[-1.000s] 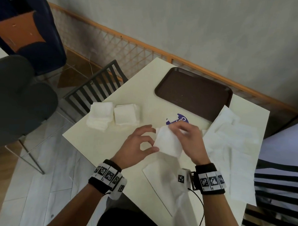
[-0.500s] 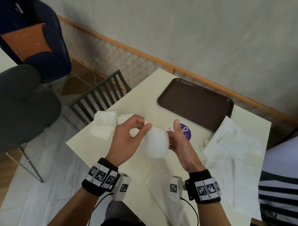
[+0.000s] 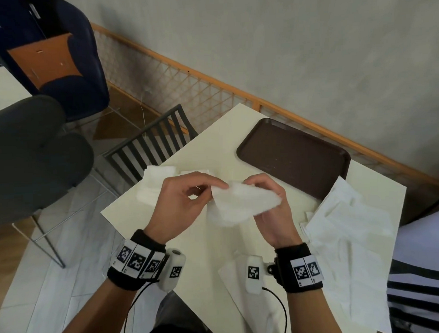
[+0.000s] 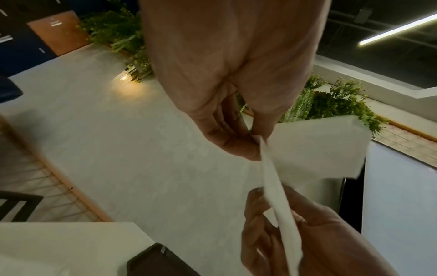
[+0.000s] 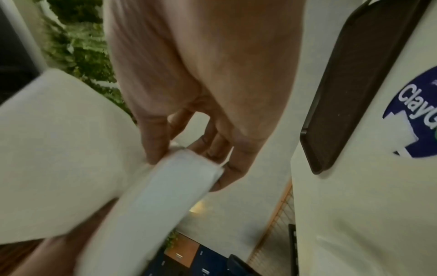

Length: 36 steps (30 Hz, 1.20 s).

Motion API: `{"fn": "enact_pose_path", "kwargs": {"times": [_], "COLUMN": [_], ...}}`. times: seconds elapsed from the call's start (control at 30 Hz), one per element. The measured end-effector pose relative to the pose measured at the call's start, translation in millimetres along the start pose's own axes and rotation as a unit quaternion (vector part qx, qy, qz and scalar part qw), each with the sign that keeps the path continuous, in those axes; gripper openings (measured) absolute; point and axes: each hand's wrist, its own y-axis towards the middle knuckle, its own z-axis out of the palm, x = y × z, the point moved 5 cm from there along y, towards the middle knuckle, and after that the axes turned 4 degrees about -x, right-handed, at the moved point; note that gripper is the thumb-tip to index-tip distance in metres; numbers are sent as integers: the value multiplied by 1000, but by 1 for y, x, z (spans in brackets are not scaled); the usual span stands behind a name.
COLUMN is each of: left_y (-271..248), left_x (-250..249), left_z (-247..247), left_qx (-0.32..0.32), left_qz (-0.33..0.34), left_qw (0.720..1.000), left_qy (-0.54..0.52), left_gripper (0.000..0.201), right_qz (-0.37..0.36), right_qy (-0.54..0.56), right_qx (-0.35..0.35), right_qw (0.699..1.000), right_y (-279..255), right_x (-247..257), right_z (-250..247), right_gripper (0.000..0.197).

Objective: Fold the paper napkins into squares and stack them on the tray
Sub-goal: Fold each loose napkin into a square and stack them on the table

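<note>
Both hands hold one white paper napkin (image 3: 242,203) in the air above the cream table (image 3: 204,261). My left hand (image 3: 187,200) pinches its left corner between thumb and fingers (image 4: 238,143). My right hand (image 3: 269,204) grips the right part, fingers curled over the top edge (image 5: 163,140). The napkin (image 4: 314,147) is partly folded and bends between the hands. The brown tray (image 3: 295,158) lies bare at the table's far side. Two small stacks of folded napkins (image 3: 159,181) sit at the left edge, partly hidden by my left hand.
Several unfolded napkins (image 3: 347,231) lie spread at the right of the table, another (image 3: 245,290) near the front edge. A dark slatted chair (image 3: 150,148) stands at the left, a striped chair (image 3: 422,298) at the right. A wooden lattice rail (image 3: 211,92) runs behind.
Both hands rose with the napkin and spread apart. The left hand now pinches its left corner, and the napkin stretches wider between the hands. The camera came closer.
</note>
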Motion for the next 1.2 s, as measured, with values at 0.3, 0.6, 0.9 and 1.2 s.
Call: {"fn": "enact_pose_path", "kwargs": {"times": [0.3,0.6,0.9,1.2], "left_y": [8,3,2,30], "left_x": [0,11,23,90], "left_z": [-9,-13,-23,-53], "left_qx": [10,27,-41,-128], "left_qz": [-36,-40,-20,-122], "left_qw": [997,997,998,980], "left_qy": [-65,-54,43,87], "left_gripper": [29,30,41,20], "right_qz": [2,42,-176,24], "right_qy": [-3,-80,-465,-268], "right_qx": [-47,-67,-30,-67], "right_qw": [999,994,867,961], "right_y": [6,13,12,48], "right_x": [-5,0,-22,-79], "right_z": [5,7,60,62], "right_gripper": [10,25,37,28]}}
